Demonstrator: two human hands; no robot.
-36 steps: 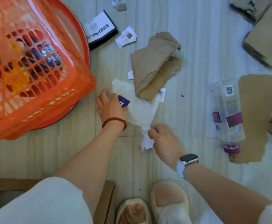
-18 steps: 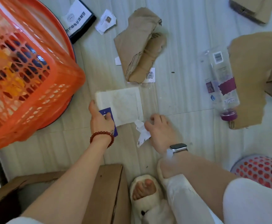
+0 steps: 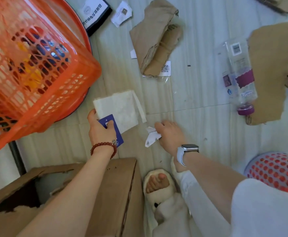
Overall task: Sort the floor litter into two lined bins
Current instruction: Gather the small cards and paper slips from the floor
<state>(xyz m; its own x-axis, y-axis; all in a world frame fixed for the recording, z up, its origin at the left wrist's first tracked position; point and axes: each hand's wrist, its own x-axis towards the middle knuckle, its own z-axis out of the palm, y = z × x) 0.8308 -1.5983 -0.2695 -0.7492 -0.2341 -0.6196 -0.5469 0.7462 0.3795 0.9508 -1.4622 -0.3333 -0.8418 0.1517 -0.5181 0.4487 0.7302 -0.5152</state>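
Head view, looking down at the floor: my left hand [image 3: 102, 130] pinches a white folded sheet [image 3: 121, 109] together with a blue card [image 3: 115, 132], thumb on top of the card. My right hand [image 3: 169, 134] curls its fingers around a crumpled white paper scrap [image 3: 151, 136]. Both items are held just above the tiles. An orange mesh bin [image 3: 37, 74] stands to the left, a second perforated bin [image 3: 280, 170] at lower right. Crumpled brown paper [image 3: 155, 36] and a plastic bottle [image 3: 239, 74] lie on the floor beyond my hands.
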